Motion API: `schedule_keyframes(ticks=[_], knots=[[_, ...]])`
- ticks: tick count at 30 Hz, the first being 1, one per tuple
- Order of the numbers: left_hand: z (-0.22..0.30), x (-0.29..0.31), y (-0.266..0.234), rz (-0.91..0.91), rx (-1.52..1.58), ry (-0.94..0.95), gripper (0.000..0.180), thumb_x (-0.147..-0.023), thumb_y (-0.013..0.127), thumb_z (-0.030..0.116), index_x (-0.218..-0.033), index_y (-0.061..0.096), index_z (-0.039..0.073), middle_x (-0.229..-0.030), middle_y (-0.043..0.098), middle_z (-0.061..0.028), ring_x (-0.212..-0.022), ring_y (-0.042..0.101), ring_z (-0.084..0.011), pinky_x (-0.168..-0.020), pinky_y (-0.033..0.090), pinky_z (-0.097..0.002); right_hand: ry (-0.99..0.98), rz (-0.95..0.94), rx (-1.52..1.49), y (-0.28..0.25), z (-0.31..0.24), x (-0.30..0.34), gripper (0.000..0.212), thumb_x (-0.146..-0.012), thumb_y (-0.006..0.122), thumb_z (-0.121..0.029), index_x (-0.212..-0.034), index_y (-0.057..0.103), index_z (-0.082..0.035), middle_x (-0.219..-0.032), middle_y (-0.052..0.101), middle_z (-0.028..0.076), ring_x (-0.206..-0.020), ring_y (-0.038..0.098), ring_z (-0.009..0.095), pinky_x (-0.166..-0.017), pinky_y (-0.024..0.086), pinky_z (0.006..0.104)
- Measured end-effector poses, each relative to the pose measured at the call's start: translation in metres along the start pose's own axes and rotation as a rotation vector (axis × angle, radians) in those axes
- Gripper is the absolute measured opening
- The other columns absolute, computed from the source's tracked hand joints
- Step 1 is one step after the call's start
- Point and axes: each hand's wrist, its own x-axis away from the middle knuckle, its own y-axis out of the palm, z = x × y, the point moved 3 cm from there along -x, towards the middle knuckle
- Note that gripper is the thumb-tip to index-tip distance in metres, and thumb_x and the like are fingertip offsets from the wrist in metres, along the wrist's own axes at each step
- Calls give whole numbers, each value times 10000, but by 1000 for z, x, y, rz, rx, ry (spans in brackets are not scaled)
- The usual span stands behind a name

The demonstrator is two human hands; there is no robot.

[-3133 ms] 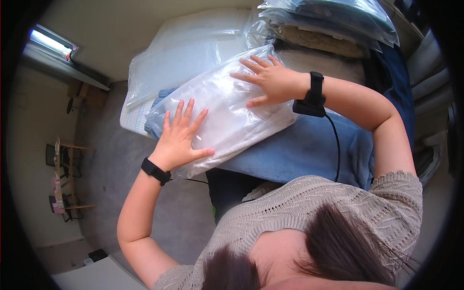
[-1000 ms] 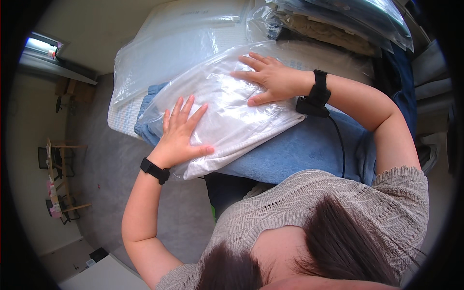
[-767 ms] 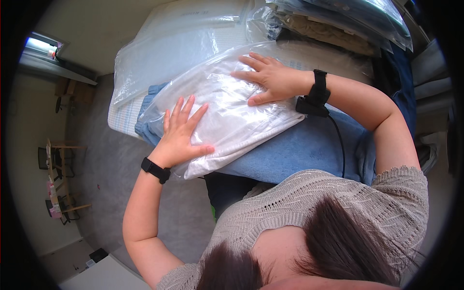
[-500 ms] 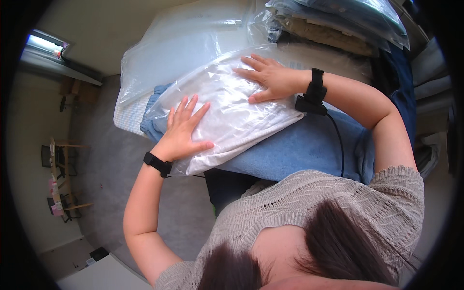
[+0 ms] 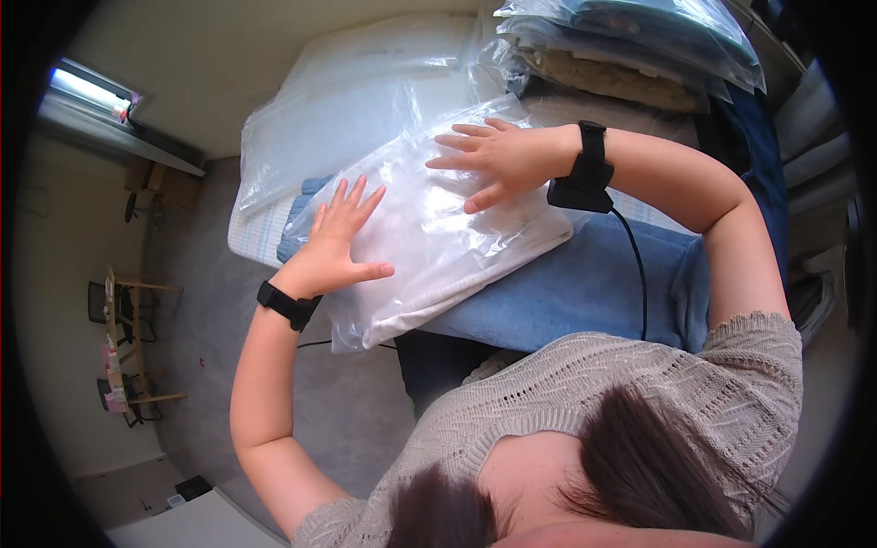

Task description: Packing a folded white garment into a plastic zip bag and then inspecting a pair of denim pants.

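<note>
A clear plastic bag [image 5: 425, 242] with a folded white piece of cloth inside lies at a slant in front of me. My left hand [image 5: 331, 245] is over the bag's left part, fingers spread and thumb pointing right. Over its upper right part is my right hand [image 5: 512, 164], also with fingers apart and pointing left. Neither hand grips anything; whether the palms touch the plastic I cannot tell. Blue denim-like cloth [image 5: 557, 283] lies under the bag and shows on the near right side. A gathered blue edge [image 5: 300, 219] sticks out at the bag's left.
Flat clear plastic bags [image 5: 338, 119] lie beyond, on a pale checked cloth [image 5: 256, 236]. At the far right is a stack of bagged folded clothes [image 5: 630, 55]. A black cable [image 5: 644, 283] hangs from my right wristband. A wooden table with chairs [image 5: 137, 342] stands off left.
Both hands have shifted slightly over the bag, with the right a little further left. The bag's near-left corner sits slightly lower in view. The whole view has tilted a little.
</note>
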Motion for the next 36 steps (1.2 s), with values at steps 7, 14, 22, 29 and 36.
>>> schedule_keyframes(ticks=[7,14,22,29,36], knots=[[-16,-23,11,-41,-189,-37,999,-574,645,612,-1374,224,186,-1434,89,-174,-1326,14,-355,-1039,29,-519,37,-22,114,13,8,-21,701,-801,442,-576,-1361,250,-201,-1402,196,173,-1306,120,370,-1029,122,551],[-28,-32,21,-96,0,-21,1028,-569,604,674,-1375,212,169,-1440,88,-142,-1330,9,-339,-1041,9,-504,6,-8,14,22,21,-26,715,-780,401,-630,-1352,282,-218,-1418,180,145,-1310,117,360,-1006,119,578],[-30,-33,22,-84,-8,-14,1001,-593,583,676,-1372,218,163,-1440,103,-128,-1330,21,-337,-1041,15,-504,8,-16,-7,23,24,-27,724,-776,389,-649,-1349,291,-218,-1413,196,151,-1308,126,362,-1002,119,580],[-31,-31,24,-71,-17,-20,1016,-574,589,690,-1371,220,181,-1441,98,-128,-1331,22,-330,-1040,21,-511,4,-42,19,21,20,-26,682,-812,398,-583,-1354,273,-189,-1403,196,174,-1304,118,375,-1014,109,567],[-35,-34,25,-40,58,5,974,-580,605,658,-1364,253,201,-1436,129,-132,-1329,53,-330,-1041,29,-510,60,-14,-305,21,35,-29,723,-809,358,-626,-1373,210,-199,-1420,170,142,-1320,109,320,-1058,69,489]])
